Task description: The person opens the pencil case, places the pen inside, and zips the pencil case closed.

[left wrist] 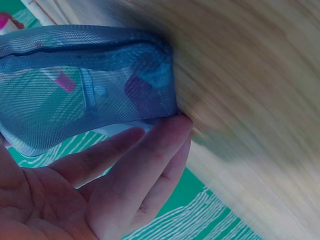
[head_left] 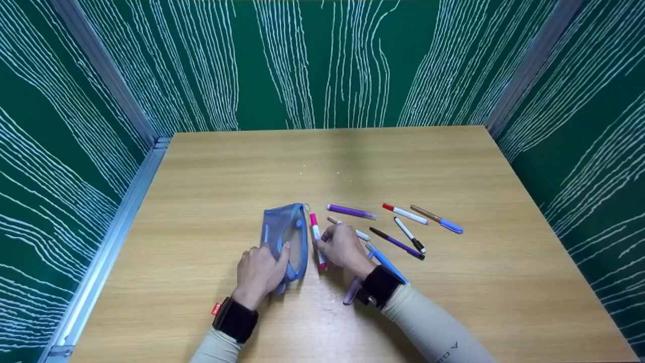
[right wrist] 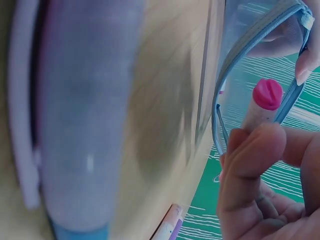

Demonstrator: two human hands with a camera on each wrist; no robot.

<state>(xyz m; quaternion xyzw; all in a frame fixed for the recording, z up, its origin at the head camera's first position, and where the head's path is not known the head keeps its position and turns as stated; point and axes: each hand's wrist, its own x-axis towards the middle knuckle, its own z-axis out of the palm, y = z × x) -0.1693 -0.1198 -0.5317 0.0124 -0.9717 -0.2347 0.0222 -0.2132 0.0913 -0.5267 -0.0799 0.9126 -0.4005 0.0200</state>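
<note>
Pink marker (head_left: 315,232): pinched btwn thumb + fingers of R hand (head_left: 341,247), just R of blue mesh pouch (head_left: 297,242), nr its unzipped mouth. Pink end up by the opening in R wrist view. L hand (head_left: 259,275) gripping pouch nr close end, thumb at zip edge, fingers on L side. Pouch on wood table (head_left: 201,201), small ring (head_left: 307,207) at far corner. Pink tip (left wrist: 65,82) visible thru mesh; can't tell if inside or behind. On table, R of pouch: purple marker (head_left: 350,211), red-cap marker (head_left: 405,214), brown pen w/ blue cap (head_left: 437,219), black/white marker (head_left: 409,234), dark pen (head_left: 397,243), blue pen (head_left: 387,263). Whitish pen (head_left: 363,235) partly hidden behind R hand. Lt purple item (head_left: 350,292) partly under R wrist; can't ID. Black straps (head_left: 237,320) on both wrists. Green walls (head_left: 248,75) w/ white squiggles round table.
</note>
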